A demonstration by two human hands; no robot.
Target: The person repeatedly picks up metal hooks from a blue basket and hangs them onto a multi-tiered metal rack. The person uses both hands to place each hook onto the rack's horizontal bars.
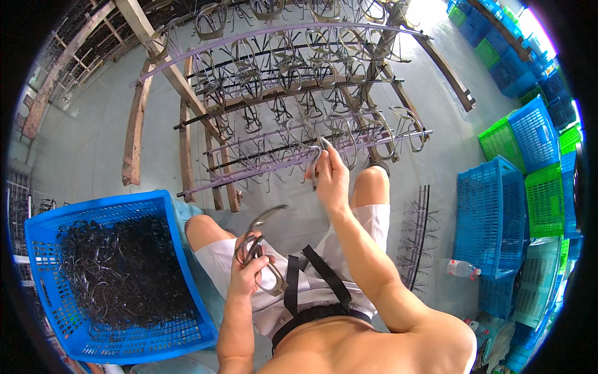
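Several curved, dark glossy frame-like parts [269, 276] are in my left hand [252, 266], held above my lap. My right hand [331, 175] reaches forward to the near side of the rack and grips one curved frame-like part [322, 142] between thumb and fingers. Before me, wooden posts [184, 89] carry several rows of rods with thin wire prongs. Similar curved parts hang on many prongs, among them one at the right end of the nearest row [417, 135]. Part of the nearest purple rod [243, 174] shows prongs with no part on them.
A blue plastic crate [189, 266] heaped with dark curved parts [126, 271] stands at my left. On the floor at my right lie a pronged rod [423, 233] and a plastic bottle [461, 268]. Blue crates [488, 215] and green crates [544, 201] are stacked farther right.
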